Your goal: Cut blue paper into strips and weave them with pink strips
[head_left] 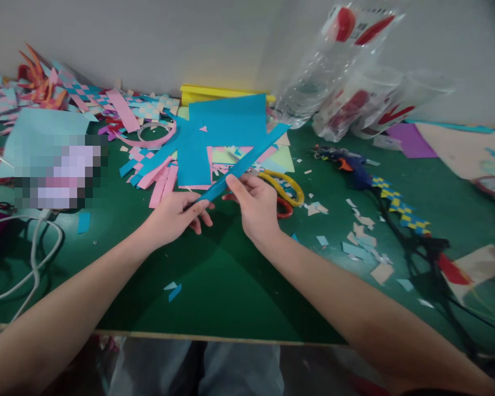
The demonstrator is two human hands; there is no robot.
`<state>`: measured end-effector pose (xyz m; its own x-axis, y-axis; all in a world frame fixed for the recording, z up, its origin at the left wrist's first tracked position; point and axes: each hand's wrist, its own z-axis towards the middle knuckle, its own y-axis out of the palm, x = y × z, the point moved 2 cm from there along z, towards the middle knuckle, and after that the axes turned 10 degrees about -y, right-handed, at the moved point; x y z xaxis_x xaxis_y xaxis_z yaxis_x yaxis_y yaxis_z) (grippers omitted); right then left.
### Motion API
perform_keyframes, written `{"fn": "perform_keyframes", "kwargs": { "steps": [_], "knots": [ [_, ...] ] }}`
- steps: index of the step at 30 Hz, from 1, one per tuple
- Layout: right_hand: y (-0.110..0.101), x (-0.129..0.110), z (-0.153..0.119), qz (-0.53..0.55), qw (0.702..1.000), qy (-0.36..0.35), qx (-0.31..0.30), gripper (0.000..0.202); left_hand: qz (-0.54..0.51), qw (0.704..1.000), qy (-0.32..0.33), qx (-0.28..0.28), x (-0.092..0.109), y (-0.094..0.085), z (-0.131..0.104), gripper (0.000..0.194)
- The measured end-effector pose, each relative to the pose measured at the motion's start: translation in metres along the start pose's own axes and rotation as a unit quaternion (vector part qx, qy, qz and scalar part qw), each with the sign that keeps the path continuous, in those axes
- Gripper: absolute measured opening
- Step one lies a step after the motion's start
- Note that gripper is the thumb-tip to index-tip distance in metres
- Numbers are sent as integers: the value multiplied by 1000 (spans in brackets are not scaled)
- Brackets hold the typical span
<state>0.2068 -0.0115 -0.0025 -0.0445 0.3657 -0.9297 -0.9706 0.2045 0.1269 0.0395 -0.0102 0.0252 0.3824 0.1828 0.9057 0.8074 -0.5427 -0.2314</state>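
Observation:
A long blue paper strip point(253, 155) slants up to the right above the table. My left hand point(181, 214) pinches its lower end between thumb and fingers. Farther up the strip, my right hand point(253, 203) grips it with the thumb on top. Scissors with yellow and red handles point(289, 187) lie just beyond and beside my right hand, partly hidden by it. Behind the strip are blue paper sheets point(226, 124), with pink strips point(164, 179) to their left.
Clear plastic cups in bags point(346, 82) stand at the back right. Paper scraps point(365, 242) lie on the green table point(247, 297). At left are a blurred phone point(68, 176) and white cable point(35, 258). A tape roll point(153, 132) sits behind my left hand.

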Motion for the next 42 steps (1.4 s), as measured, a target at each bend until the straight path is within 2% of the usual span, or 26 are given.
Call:
{"fn": "perform_keyframes", "kwargs": {
  "steps": [3,5,7,11,15,20,29,34,42],
  "knots": [
    [4,-2,-2,14,997,8,-79,29,-1,1000,15,0,1,1,0,23],
    [5,-2,-3,30,994,11,-106,27,6,1000,29,4,2,0,-1,23],
    [5,-2,-3,38,996,11,-84,24,17,998,52,26,2,-1,-1,21],
    [1,3,-1,34,999,13,-9,28,29,989,93,109,2,-7,-3,30],
    [1,4,0,52,999,10,-11,30,5,981,99,165,2,-9,-5,34],
    [3,2,0,82,996,7,-25,25,-9,976,112,184,4,-10,-8,28],
    [7,-5,-2,36,995,-13,-88,26,8,974,130,184,5,-9,-8,23],
    [7,-6,-2,38,996,-27,-78,18,20,965,155,209,5,-8,-10,20],
    [6,-2,0,57,998,1,-42,27,9,947,195,257,3,-10,-12,21]
  ]
}}
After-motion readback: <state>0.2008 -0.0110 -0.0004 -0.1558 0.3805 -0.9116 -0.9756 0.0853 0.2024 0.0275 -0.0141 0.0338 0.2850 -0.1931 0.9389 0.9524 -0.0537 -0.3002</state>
